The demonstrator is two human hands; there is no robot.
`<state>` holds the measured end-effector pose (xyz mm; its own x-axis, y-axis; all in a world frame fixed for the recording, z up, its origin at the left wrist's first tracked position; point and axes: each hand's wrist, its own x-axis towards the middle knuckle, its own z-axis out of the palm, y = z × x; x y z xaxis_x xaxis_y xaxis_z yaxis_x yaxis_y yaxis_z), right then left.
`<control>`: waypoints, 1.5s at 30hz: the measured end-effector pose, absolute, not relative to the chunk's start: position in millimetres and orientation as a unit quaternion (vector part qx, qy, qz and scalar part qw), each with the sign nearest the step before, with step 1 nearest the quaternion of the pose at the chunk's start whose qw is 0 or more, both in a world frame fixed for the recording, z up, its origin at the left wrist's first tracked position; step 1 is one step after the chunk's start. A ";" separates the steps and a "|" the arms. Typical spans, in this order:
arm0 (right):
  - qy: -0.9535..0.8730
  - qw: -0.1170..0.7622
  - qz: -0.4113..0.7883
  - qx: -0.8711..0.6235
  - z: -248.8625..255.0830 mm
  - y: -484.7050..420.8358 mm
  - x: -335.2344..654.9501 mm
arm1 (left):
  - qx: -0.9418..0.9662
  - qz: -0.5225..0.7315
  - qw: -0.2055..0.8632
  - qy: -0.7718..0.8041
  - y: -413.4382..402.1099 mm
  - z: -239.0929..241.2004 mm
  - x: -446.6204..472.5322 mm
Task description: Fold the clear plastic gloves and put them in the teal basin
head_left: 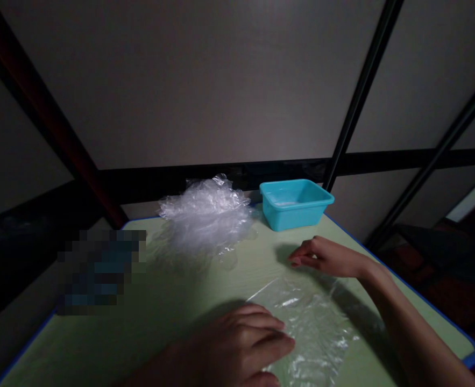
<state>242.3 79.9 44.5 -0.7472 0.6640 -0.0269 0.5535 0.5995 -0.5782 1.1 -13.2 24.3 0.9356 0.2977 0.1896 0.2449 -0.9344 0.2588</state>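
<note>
A clear plastic bag (313, 328) lies flat on the pale green table (160, 301) in front of me. My left hand (241, 344) rests palm down on the bag's near left edge, fingers stretched out together. My right hand (326, 257) hovers just beyond the bag's far edge, fingers loosely curled and pointing left, with nothing visibly in them.
A heap of crumpled clear plastic bags (207, 215) sits at the back of the table. A turquoise plastic tub (296, 203) stands to its right by the far edge. A blurred patch covers something at the left. Dark frame bars rise behind the table.
</note>
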 end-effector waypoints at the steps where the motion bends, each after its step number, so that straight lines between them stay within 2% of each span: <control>1: -0.889 0.081 0.296 -0.340 44.3 80.3 244.4 | 0.975 0.123 0.113 0.145 -12.8 22.1 0.2; 11: -0.900 0.038 0.295 -0.318 45.0 72.1 231.7 | 0.968 0.152 0.108 0.169 -11.0 21.4 -3.4; 28: -0.951 0.093 0.194 -0.220 23.9 61.4 190.9 | 0.976 0.090 0.137 0.142 -19.6 25.2 17.3; 32: -0.949 0.122 0.238 -0.169 23.1 58.6 185.2 | 0.975 0.105 0.125 0.149 -27.9 24.9 25.4; 35: -0.926 0.158 0.300 -0.166 23.1 60.6 186.1 | 0.960 0.145 0.162 0.174 -28.7 25.9 21.8; 40: -0.850 0.255 0.388 -0.248 19.1 73.7 196.0 | 0.860 0.287 0.196 0.373 -2.7 13.7 -1.0; 45: -0.803 0.310 0.391 -0.327 12.8 87.4 206.0 | 0.838 0.290 0.150 0.436 19.3 0.5 -14.9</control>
<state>206.0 87.4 12.8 -0.5935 0.7675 0.2422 0.2825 0.4805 -0.8302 -14.9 19.3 0.5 0.4502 0.8191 0.3556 0.6442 -0.5737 0.5058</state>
